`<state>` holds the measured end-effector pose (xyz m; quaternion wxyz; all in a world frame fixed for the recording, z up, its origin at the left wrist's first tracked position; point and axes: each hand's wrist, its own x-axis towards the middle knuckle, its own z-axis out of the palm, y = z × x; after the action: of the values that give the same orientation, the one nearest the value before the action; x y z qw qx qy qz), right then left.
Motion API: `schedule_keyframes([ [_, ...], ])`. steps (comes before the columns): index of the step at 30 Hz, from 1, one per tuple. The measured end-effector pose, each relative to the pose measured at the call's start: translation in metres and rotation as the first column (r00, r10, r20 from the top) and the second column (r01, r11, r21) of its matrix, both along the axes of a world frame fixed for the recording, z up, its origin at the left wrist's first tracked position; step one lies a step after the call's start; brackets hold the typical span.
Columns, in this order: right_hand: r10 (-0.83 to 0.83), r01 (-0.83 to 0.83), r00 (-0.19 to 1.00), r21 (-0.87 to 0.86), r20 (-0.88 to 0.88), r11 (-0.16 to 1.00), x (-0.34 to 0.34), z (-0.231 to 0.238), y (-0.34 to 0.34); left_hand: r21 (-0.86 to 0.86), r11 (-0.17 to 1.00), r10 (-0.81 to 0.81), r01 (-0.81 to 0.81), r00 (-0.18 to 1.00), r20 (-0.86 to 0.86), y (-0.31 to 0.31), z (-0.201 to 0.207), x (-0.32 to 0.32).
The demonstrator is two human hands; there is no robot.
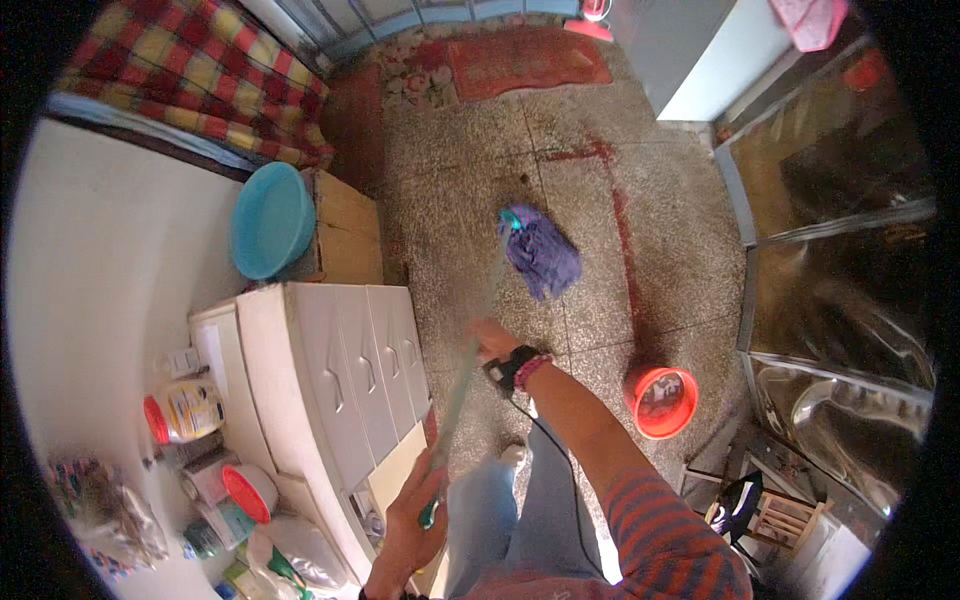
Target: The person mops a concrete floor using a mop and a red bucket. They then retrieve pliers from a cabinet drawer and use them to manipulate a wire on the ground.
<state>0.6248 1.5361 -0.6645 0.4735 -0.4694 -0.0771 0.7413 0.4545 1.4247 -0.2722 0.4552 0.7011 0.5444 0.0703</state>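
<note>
Mop handle point(460, 393) being gripped by left hand point(410, 520), right hand point(491, 341) | mop head point(543, 257) being held 1 o'clock from hands

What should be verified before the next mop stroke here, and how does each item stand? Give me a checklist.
1. Both hands on the handle: ok; the left hand grips the mop handle near its end, the right hand further along.
2. Mop head against the floor: ok, its purple strands lie spread there.
3. Black cable free of the handle: ok, it hangs from the right wrist, apart from it.
4. Red bucket upright: ok, beyond the right forearm.
5. Water in the bucket: cannot tell.
</note>
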Motion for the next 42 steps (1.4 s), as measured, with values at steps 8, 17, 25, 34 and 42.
schedule_keyframes([
  [8, 0.314, -0.277, 0.896, -0.159, 0.313, 0.948, -0.072, -0.023, -0.011, -0.331, 0.88, 0.124, -0.341, 0.836, -0.535, -0.032, -0.049, -0.065],
  [17, 0.213, -0.043, 0.92, -0.455, 0.328, 0.889, 0.054, -0.094, 0.136, -0.471, 0.856, 0.07, -0.212, 0.951, -0.302, 0.138, -0.144, 0.004],
  [25, 0.049, 0.086, 0.952, -0.416, 0.302, 0.905, 0.193, -0.067, 0.359, -0.383, 0.919, 0.032, -0.094, 0.986, -0.163, 0.333, -0.198, 0.113],
  [34, 0.236, -0.14, 0.942, -0.356, 0.241, 0.924, -0.013, -0.046, 0.339, -0.375, 0.869, 0.142, -0.322, 0.889, -0.436, 0.371, -0.064, -0.027],
  [42, 0.448, -0.407, 0.885, -0.257, 0.126, 0.876, -0.153, 0.087, 0.325, -0.334, 0.901, -0.266, -0.278, 0.253, -0.93, 0.355, 0.068, -0.043],
])
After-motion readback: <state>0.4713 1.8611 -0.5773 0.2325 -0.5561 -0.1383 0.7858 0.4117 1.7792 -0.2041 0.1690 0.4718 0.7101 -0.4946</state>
